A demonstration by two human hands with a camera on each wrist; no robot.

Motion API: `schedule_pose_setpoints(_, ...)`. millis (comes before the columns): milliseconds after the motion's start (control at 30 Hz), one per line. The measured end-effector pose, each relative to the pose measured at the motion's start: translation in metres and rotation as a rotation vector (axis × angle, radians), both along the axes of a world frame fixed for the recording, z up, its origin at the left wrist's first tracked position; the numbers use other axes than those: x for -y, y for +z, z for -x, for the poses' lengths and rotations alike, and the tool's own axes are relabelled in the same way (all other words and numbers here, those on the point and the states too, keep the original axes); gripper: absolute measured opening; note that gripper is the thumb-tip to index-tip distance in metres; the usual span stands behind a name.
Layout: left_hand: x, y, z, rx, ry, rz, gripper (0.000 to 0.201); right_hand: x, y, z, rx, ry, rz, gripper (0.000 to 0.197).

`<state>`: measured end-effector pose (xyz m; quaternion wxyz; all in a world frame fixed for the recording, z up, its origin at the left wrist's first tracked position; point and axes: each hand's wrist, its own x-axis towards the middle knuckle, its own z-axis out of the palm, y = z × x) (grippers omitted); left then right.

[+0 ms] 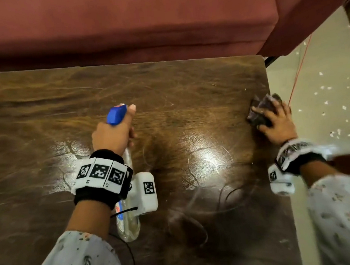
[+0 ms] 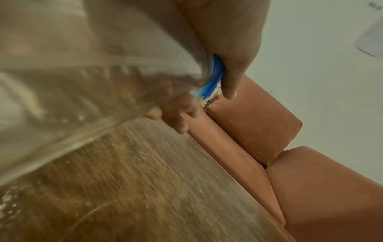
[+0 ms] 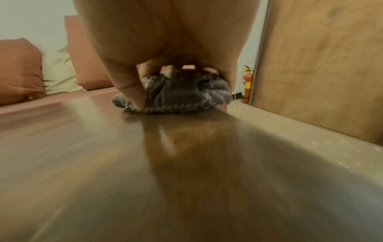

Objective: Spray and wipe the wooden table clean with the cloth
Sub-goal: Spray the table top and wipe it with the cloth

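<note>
The bench (image 1: 187, 88) is dark grained wood, glossy enough to throw glare, its polish marked by fine scratches and pale swirls. The spray bottle (image 1: 129, 226) is clear smooth plastic with a blue plastic head; the cloth (image 1: 261, 109) is dark, coarse knit, and the sofa (image 1: 116, 20) beyond the bench is matt reddish fabric.

Clear plastic spray bottle (image 1: 129, 226) with blue trigger head: gripped in left hand (image 1: 113, 137), held over the table, nozzle pointing away from the person. Crumpled dark grey patterned cloth (image 1: 258, 111): under right hand (image 1: 277, 123), fingers curled over it, at the table's right edge. Dark brown wooden table (image 1: 165, 86): glossy, with faint smears and scratches between the hands.
</note>
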<state>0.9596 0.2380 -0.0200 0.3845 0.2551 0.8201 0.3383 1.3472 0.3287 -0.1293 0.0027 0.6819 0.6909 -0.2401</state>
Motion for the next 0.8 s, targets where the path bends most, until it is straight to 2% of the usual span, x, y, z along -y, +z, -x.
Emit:
schedule_pose_setpoints(100, 0.005, -0.002, -0.004, 0.050, 0.010, -0.011, 0.056, 0.086, 0.006, -0.003, 0.028, -0.073, -0.018, 0.056)
schedule_pose_setpoints(233, 0.010, -0.002, -0.008, 0.039, 0.026, 0.017, 0.053, 0.182, 0.018, 0.004, 0.136, -0.225, 0.071, 0.058)
schedule_pose_setpoints(333, 0.021, -0.002, -0.003, 0.100, 0.103, -0.002, 0.048, 0.196, 0.023, 0.043, 0.158, -0.480, 0.165, 0.065)
schedule_pose_setpoints(400, 0.034, -0.005, 0.013, 0.117, 0.133, 0.000, 0.043, 0.188, 0.022, 0.089, 0.131, -0.524, 0.163, 0.067)
schedule_pose_setpoints(533, 0.066, -0.010, 0.048, 0.125, 0.170, -0.018, 0.044, 0.153, 0.020, 0.200, 0.078, -0.361, 0.140, 0.064)
schedule_pose_setpoints(633, 0.096, -0.013, 0.079, 0.036, 0.170, 0.009, 0.043, 0.134, 0.018, 0.282, 0.030, -0.125, 0.140, 0.061)
schedule_pose_setpoints(733, 0.129, -0.012, 0.109, -0.029, 0.182, 0.032, 0.047, 0.156, 0.017, 0.343, -0.005, 0.180, 0.112, 0.055)
schedule_pose_setpoints(800, 0.142, -0.009, 0.120, -0.045, 0.179, 0.041, 0.046, 0.183, 0.016, 0.362, -0.003, 0.346, 0.100, 0.050)
